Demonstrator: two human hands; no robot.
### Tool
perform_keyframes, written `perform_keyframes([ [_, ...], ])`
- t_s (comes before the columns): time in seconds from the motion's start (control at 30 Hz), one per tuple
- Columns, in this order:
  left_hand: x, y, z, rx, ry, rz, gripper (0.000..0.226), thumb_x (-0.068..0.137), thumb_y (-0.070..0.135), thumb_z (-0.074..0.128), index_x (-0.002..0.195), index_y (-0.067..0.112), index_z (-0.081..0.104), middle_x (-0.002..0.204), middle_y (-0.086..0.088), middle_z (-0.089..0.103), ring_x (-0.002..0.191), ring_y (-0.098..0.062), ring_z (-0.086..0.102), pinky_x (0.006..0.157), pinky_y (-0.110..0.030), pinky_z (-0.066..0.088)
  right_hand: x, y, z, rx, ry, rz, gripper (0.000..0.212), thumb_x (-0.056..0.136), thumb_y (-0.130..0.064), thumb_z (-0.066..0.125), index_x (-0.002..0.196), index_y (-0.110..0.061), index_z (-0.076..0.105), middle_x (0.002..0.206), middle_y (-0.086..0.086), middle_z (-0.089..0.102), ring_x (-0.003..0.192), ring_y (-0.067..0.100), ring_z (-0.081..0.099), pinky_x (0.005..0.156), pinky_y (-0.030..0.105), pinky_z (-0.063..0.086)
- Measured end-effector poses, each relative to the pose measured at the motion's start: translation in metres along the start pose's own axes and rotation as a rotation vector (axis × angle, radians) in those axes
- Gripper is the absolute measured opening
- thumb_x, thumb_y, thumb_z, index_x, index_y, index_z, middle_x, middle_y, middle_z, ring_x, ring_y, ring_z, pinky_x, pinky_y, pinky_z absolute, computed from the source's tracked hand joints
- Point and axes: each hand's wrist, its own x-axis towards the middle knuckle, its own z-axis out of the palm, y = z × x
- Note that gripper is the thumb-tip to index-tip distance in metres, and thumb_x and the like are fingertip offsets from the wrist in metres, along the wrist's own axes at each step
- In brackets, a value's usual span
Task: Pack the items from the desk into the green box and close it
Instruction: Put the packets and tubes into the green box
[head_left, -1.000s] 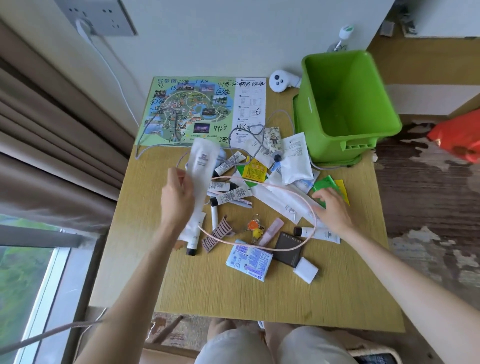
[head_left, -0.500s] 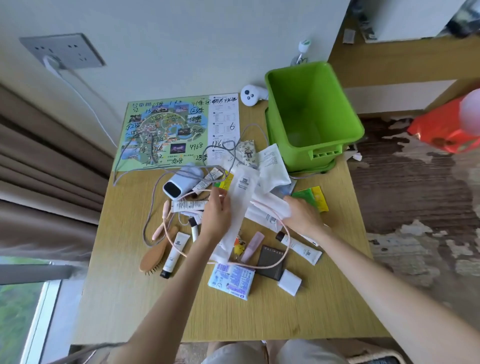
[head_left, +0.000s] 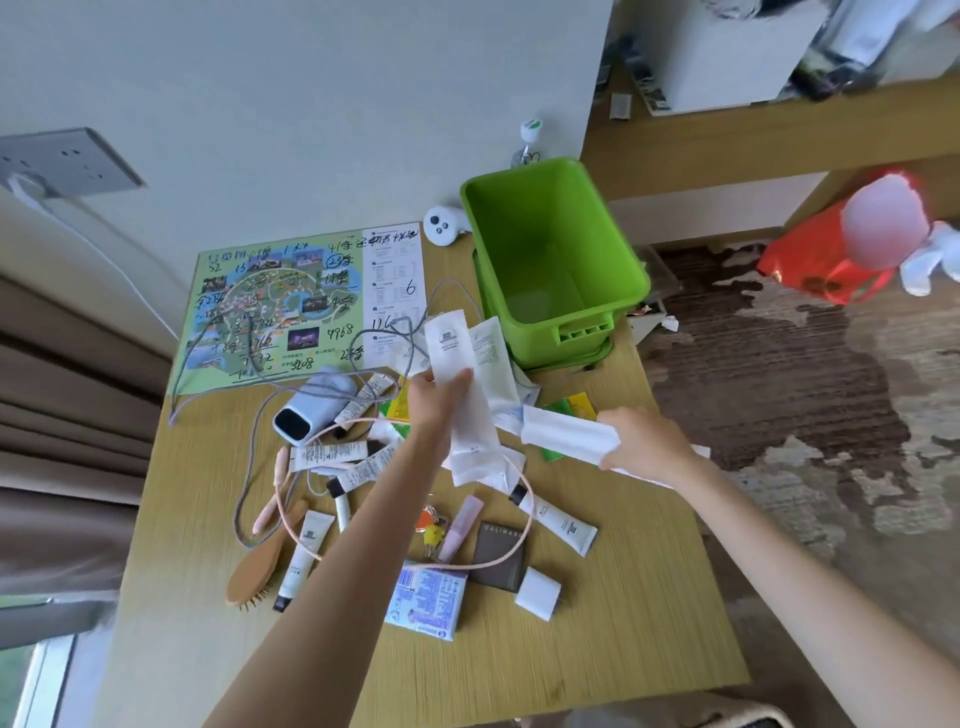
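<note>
Packing scarcely begun: rectangular green plastic box (head_left: 582, 332), open and seemingly empty, stands at back right of wooden bench (head_left: 623, 623); left hand (head_left: 434, 400) grips 1 long white sachet (head_left: 452, 343), right hand (head_left: 644, 441) grips 1 white paper packet (head_left: 561, 434); all else lies unpacked.

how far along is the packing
Nothing done yet: the green box looks empty and open. In hand: the left grip holds a white packet, the right grip a white pouch. Left: hairbrush, tissue pack, tubes and more on the desk, then closing.
</note>
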Motion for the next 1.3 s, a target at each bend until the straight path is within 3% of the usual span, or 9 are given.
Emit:
perform_keyframes([
  [0.13,0.018,-0.002,0.022,0.088,0.056,-0.073,0.014,0.091,0.023,0.061,0.088,0.01,0.059,0.09,-0.011,0.061,0.078,-0.028,0.058,0.069,-0.032,0.049,-0.008,0.038,0.007,0.357,0.001,0.045,0.051,0.075,-0.021,0.077,0.066,-0.018,0.028,0.064,0.0,0.031,0.056,0.016,0.032,0.054,0.031,0.015],
  [0.4,0.042,-0.01,0.047,0.468,0.201,-0.076,0.038,0.082,0.034,0.061,0.114,0.013,0.064,0.129,-0.014,0.04,0.117,-0.035,0.043,0.1,-0.043,0.043,0.016,0.026,0.043,0.917,0.148,0.205,0.048,0.078,-0.02,0.076,0.065,-0.018,0.03,0.06,-0.003,0.025,0.049,0.011,0.027,0.05,0.025,0.019],
  [0.6,0.04,-0.008,0.054,0.474,0.147,-0.19,0.053,0.081,0.028,0.069,0.13,0.015,0.053,0.138,-0.016,0.034,0.069,-0.024,0.048,0.071,-0.032,0.041,0.037,-0.007,0.061,0.471,0.407,0.392,0.035,0.074,-0.041,0.075,0.082,-0.009,0.061,0.111,0.004,0.047,0.101,0.023,0.048,0.072,0.031,0.044],
  [0.67,0.041,-0.01,0.056,0.448,0.136,-0.209,0.061,0.079,0.029,0.074,0.132,0.011,0.049,0.137,-0.016,0.041,0.075,-0.025,0.051,0.075,-0.033,0.048,0.042,-0.016,0.062,0.425,0.447,0.414,0.039,0.074,-0.042,0.074,0.089,-0.008,0.063,0.116,0.004,0.049,0.107,0.023,0.044,0.081,0.033,0.044],
  [0.8,0.038,-0.012,0.061,0.253,0.163,-0.255,0.074,0.073,0.025,0.082,0.131,0.007,0.039,0.127,-0.013,0.052,0.108,-0.034,0.057,0.09,-0.045,0.054,0.051,-0.03,0.062,0.306,0.404,0.471,0.056,0.074,-0.043,0.076,0.109,-0.005,0.056,0.117,0.009,0.053,0.109,0.027,0.047,0.091,0.039,0.044],
  [0.93,0.038,-0.014,0.057,0.276,0.151,-0.226,0.062,0.071,0.024,0.084,0.121,0.004,0.052,0.116,-0.013,0.063,0.091,-0.03,0.062,0.072,-0.035,0.052,0.056,-0.038,0.062,0.489,0.399,0.512,0.064,0.073,-0.028,0.081,0.118,-0.004,0.042,0.111,0.014,0.061,0.101,0.031,0.06,0.075,0.039,0.05],
  [1.07,0.037,-0.017,0.05,0.27,0.143,-0.222,0.03,0.07,0.015,0.084,0.075,0.008,0.054,0.107,-0.019,0.069,0.075,-0.025,0.057,0.069,-0.035,0.053,0.059,-0.031,0.063,0.636,0.246,0.529,0.042,0.076,-0.025,0.078,0.105,-0.006,0.054,0.101,0.009,0.064,0.094,0.029,0.064,0.06,0.03,0.041],
  [1.2,0.027,-0.01,0.044,0.31,0.073,-0.218,0.039,0.071,0.018,0.082,0.102,-0.002,0.067,0.092,-0.019,0.071,0.074,-0.028,0.068,0.064,-0.037,0.054,0.053,-0.015,0.061,0.806,0.16,0.452,0.036,0.071,-0.015,0.079,0.071,-0.014,0.043,0.071,0.001,0.044,0.07,0.023,0.048,0.057,0.029,0.035],
  [1.3,0.017,-0.007,0.036,0.298,0.033,-0.165,0.019,0.074,0.015,0.079,0.081,0.001,0.068,0.072,-0.008,0.06,0.059,-0.022,0.054,0.055,-0.029,0.048,0.038,-0.003,0.055,0.85,0.161,0.359,0.031,0.069,-0.011,0.08,0.079,-0.006,0.052,0.078,0.005,0.043,0.074,0.021,0.046,0.064,0.031,0.036],
])
